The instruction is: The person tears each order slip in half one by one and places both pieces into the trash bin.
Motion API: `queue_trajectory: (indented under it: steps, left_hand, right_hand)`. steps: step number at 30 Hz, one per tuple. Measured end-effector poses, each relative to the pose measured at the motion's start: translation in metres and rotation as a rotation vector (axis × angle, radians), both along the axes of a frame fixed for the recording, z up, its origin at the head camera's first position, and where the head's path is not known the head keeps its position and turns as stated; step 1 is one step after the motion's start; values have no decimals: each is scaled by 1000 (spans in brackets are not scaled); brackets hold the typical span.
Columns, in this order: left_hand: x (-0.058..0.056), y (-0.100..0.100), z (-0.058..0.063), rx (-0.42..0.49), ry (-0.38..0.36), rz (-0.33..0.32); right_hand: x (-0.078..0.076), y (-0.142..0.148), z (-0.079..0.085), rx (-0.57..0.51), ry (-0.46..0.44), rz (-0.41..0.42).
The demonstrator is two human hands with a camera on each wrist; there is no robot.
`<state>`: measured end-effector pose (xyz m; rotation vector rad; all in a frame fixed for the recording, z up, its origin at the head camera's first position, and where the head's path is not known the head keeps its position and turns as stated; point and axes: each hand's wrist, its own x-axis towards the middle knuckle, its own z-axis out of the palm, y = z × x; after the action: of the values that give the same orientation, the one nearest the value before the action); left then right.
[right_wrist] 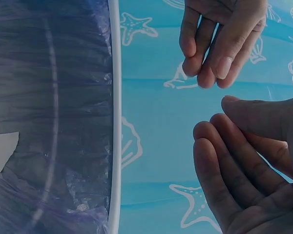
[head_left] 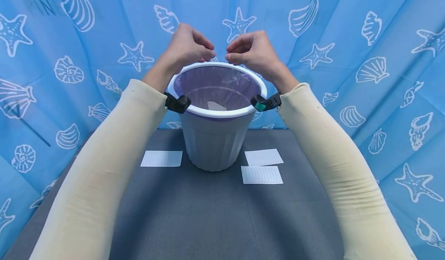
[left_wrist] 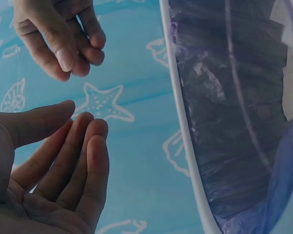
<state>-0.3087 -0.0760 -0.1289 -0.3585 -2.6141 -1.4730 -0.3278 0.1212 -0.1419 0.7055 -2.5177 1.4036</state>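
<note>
A white waste bin [head_left: 215, 144] with a purple plastic liner [head_left: 220, 78] stands upright in front of me. Torn paper pieces [head_left: 215, 106] lie inside it. My left hand [head_left: 189, 45] is raised above the far left part of the rim, fingers loosely bent. Facing it across a small gap, my right hand [head_left: 255, 51] hovers above the far right part of the rim in a similar pose. Both wrist views show nothing between the thumb and fingers of the left hand [left_wrist: 53, 165] or the right hand [right_wrist: 249, 165].
On the dark grey table [head_left: 215, 213], a lined white paper slip [head_left: 162, 158] lies left of the bin. Two more lined slips, an upper one [head_left: 264, 157] and a lower one [head_left: 262, 175], lie to its right. A blue seashell-patterned curtain [head_left: 104, 32] hangs behind.
</note>
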Motion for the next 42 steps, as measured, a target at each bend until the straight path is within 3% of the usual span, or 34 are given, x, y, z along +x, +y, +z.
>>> queue_trajectory:
  steps: [12, 27, 42]
  left_hand:
    - [22, -14, -13, 47, 34, -40]
    - [66, -26, -39, 150, 160, -106]
    - [107, -25, -73, 184, 293, -150]
  right_hand:
    - [14, 14, -9, -95, -14, 65]
    - [58, 33, -32, -274, 67, 190]
    - [99, 41, -60, -281, 134, 215]
